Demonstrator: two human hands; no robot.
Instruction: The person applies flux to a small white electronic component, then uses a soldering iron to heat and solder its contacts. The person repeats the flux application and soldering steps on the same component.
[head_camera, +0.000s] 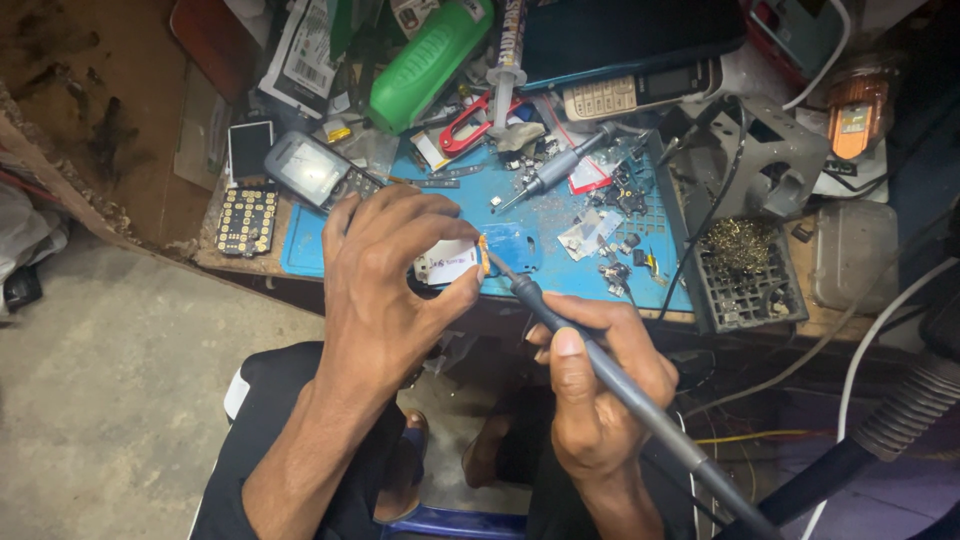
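The left hand (385, 275) pinches a small white battery pack (447, 262) between thumb and curled fingers, holding it just above the near edge of the blue work mat (560, 215). The pack is a flat rectangular block with a glossy white wrapper carrying small red print, and an orange strip runs across its right end; its long axis lies roughly left to right, tipped slightly upward toward the right, with the orange end facing the soldering iron (600, 365). The right hand (590, 385) wraps closed around the iron's grey handle in a pen grip, index finger stretched along the shaft. The iron is a slim, smooth, matte grey rod that runs diagonally from lower right to upper left, its thin metal tip (497, 264) pointing up and left and meeting the orange end of the pack. Just behind the tip lies a blue plastic phone cover (515, 245) on the mat. The mat is rubbery and littered with small dark parts and screws. A grey phone (310, 170) rests at its left end, a keypad board (247, 218) beside that, a green bottle (425, 60) farther back, and a metal iron stand (745, 265) with brass wool on the right.
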